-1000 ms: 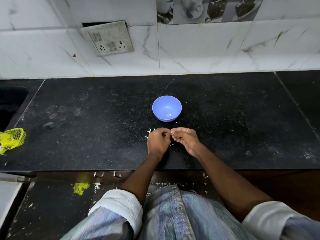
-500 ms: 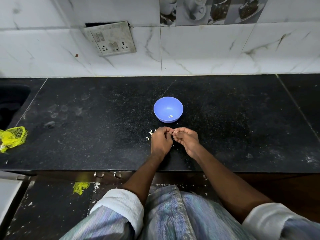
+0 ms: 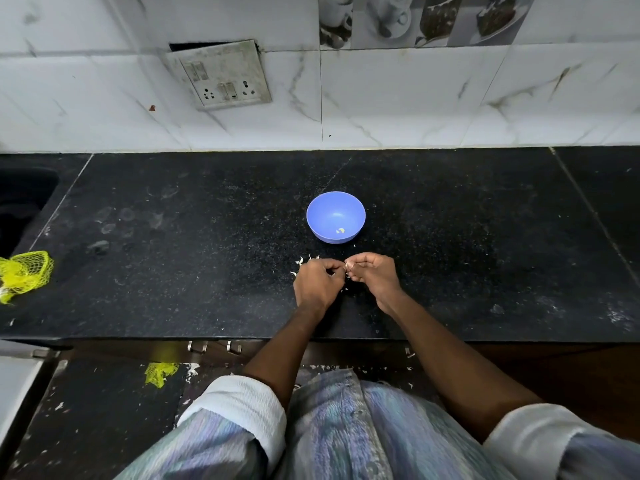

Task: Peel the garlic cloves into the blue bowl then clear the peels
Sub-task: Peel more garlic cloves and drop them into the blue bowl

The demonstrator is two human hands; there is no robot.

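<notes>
Left hand and right hand, fingers curled, pinch a small garlic clove together near black stone surface's front edge, just before round blue plastic bowl.

Just beyond our hands we see a plain blue bowl holding one pale yellow garlic piece. Under them lies a black countertop speckled white, with white peel flecks by our left hand. Far to our left sits yellow netting. Our sleeves show white cuffs.
</notes>
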